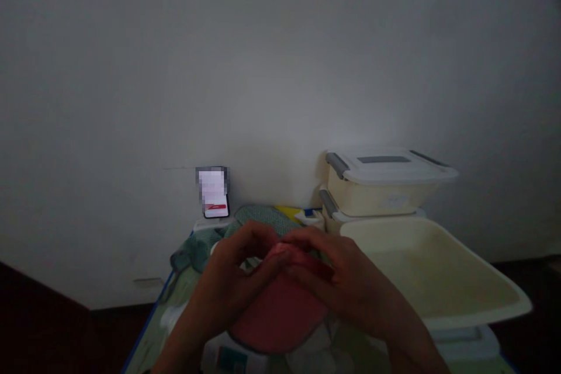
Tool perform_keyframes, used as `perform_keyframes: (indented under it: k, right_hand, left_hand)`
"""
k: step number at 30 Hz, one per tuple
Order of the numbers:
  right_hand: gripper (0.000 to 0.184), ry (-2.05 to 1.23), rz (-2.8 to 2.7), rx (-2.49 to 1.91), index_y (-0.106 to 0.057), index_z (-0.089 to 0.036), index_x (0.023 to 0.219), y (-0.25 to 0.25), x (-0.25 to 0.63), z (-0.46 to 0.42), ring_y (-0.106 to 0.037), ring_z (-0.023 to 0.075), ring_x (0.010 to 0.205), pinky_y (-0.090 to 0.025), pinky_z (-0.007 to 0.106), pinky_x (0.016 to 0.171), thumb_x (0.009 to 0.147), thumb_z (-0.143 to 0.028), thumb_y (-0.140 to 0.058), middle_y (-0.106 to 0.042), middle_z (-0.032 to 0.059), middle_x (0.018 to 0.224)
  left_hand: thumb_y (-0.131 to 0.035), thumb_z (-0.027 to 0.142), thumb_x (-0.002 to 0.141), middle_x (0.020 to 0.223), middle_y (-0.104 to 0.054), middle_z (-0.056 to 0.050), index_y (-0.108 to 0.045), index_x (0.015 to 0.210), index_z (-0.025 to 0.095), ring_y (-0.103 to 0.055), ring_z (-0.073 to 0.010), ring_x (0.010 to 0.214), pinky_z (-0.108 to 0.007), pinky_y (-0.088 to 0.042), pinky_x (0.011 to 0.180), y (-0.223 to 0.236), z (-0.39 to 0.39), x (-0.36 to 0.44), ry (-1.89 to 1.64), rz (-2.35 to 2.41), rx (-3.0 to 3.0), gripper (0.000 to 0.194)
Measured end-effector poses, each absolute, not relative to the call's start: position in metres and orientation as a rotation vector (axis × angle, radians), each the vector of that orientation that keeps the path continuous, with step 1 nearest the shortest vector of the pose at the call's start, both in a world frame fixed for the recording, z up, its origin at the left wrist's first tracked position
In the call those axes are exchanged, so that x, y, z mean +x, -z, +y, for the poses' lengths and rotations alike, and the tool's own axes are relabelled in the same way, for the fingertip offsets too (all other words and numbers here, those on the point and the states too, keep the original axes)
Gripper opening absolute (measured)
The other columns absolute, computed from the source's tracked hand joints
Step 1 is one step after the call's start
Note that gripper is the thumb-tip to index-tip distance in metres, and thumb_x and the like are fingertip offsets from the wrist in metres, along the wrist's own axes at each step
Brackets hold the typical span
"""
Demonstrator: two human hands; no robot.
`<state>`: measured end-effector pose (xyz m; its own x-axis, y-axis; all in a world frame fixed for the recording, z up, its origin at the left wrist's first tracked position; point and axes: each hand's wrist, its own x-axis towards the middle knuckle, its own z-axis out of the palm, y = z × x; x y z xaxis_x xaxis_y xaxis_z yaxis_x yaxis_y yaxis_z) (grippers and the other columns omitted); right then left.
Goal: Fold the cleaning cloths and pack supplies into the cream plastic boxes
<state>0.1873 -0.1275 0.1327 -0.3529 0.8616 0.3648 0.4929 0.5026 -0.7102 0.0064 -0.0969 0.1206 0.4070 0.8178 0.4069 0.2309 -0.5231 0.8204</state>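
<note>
In the head view, my left hand [245, 263] and my right hand [335, 266] meet near the lower middle. Fingers and thumbs of both pinch a pinkish-red piece [291, 254] that looks soft and creased, like cloth. Its exact kind is too dim and blurred to make out. Below the hands spreads a rounded pinkish-red area [280, 312] with a dark edge. Whether it is one piece with the part in my fingers, I cannot tell. Behind my hands lies a bunched grey-green patterned cloth [265, 216].
A phone [215, 201] with a lit screen leans at the wall. Lidded cream boxes [372, 196] are stacked at the back right. An open cream tub [464, 318] stands at the right. White items and a small teal-marked packet [232, 360] lie on the green table covering.
</note>
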Motion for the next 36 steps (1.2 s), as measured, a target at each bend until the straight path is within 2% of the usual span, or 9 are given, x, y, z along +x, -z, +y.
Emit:
perform_keyframes:
  k: [2,5,7,10,13,17,22,28,36]
  right_hand:
    - [0.016,-0.628,-1.962,-1.094,-0.057,-0.026,0.101,-0.134,0.188,-0.127,-0.061,0.0135,0.085,-0.046,0.025,0.075,0.085,-0.027,-0.055,-0.067,-0.0015,0.093]
    - [0.01,-0.597,-1.796,-1.12,-0.056,-0.025,0.096,-0.134,0.195,-0.127,-0.06,0.0133,0.078,-0.046,0.025,0.07,0.086,-0.028,-0.053,-0.065,-0.001,0.086]
    - [0.009,-0.642,-1.676,-1.1,-0.053,-0.026,0.096,-0.133,0.201,-0.128,-0.059,0.0128,0.074,-0.046,0.024,0.064,0.087,-0.028,-0.051,-0.063,-0.0011,0.084]
    - [0.028,-0.688,-1.613,-1.001,-0.041,-0.032,0.115,-0.132,0.21,-0.129,-0.06,0.0128,0.079,-0.048,0.023,0.065,0.089,-0.024,-0.048,-0.061,-0.0009,0.092]
    - [0.039,-0.563,-1.784,-0.98,-0.037,-0.035,0.125,-0.133,0.218,-0.129,-0.058,0.0144,0.095,-0.047,0.027,0.079,0.09,-0.018,-0.044,-0.058,0.0013,0.107]
    - [0.027,-0.363,-2.052,-0.97,-0.053,-0.03,0.106,-0.137,0.223,-0.13,-0.055,0.0154,0.101,-0.044,0.029,0.087,0.087,-0.012,-0.044,-0.058,0.0019,0.106]
    - [0.019,-0.364,-2.058,-1.007,-0.054,-0.024,0.097,-0.141,0.22,-0.131,-0.057,0.0157,0.088,-0.047,0.028,0.076,0.082,-0.013,-0.053,-0.059,0.0024,0.094]
    - [0.002,-0.334,-2.05,-1.006,-0.056,-0.023,0.084,-0.142,0.219,-0.129,-0.058,0.0153,0.087,-0.047,0.028,0.077,0.083,-0.022,-0.057,-0.06,0.0029,0.094]
    - [0.004,-0.362,-2.026,-1.057,-0.053,-0.023,0.082,-0.144,0.221,-0.132,-0.056,0.0135,0.09,-0.044,0.025,0.077,0.085,-0.023,-0.054,-0.06,0.0024,0.098]
  left_hand:
    - [-0.058,0.023,0.082,0.076,-0.059,0.002,-0.051,0.089,0.021,-0.057,-0.0108,0.068,-0.019,-0.047,0.059,-0.121,-0.097,0.001,-1.044,0.842,2.011,0.011]
    - [-0.063,0.021,0.078,0.087,-0.06,0.0,-0.046,0.103,0.025,-0.058,-0.0118,0.075,-0.018,-0.048,0.061,-0.121,-0.095,-0.009,-0.935,0.811,2.13,0.03]
    - [-0.065,0.02,0.076,0.092,-0.061,-0.001,-0.047,0.103,0.025,-0.058,-0.0128,0.08,-0.02,-0.049,0.066,-0.12,-0.093,-0.015,-0.953,0.83,2.209,0.033]
    - [-0.065,0.018,0.075,0.088,-0.061,0.0,-0.052,0.096,0.024,-0.059,-0.013,0.078,-0.021,-0.049,0.069,-0.119,-0.09,-0.022,-1.098,0.876,2.287,0.025]
    - [-0.066,0.019,0.074,0.083,-0.064,0.001,-0.056,0.091,0.024,-0.06,-0.0134,0.075,-0.021,-0.049,0.067,-0.121,-0.09,-0.025,-1.172,0.902,2.312,0.02]
    - [-0.066,0.02,0.073,0.082,-0.068,-0.001,-0.06,0.087,0.023,-0.063,-0.0152,0.076,-0.023,-0.05,0.068,-0.126,-0.09,-0.024,-1.113,0.95,2.312,0.015]
    - [-0.066,0.02,0.072,0.078,-0.069,-0.001,-0.061,0.083,0.021,-0.064,-0.0163,0.072,-0.024,-0.051,0.065,-0.13,-0.09,-0.022,-1.099,0.99,2.287,0.012]
    - [-0.067,0.018,0.07,0.077,-0.069,0.0,-0.061,0.082,0.022,-0.064,-0.0156,0.07,-0.023,-0.05,0.064,-0.13,-0.089,-0.023,-1.106,0.974,2.287,0.014]
    - [-0.067,0.016,0.072,0.08,-0.069,-0.001,-0.062,0.085,0.021,-0.064,-0.0144,0.073,-0.022,-0.05,0.068,-0.129,-0.085,-0.03,-1.118,0.875,2.315,0.015]
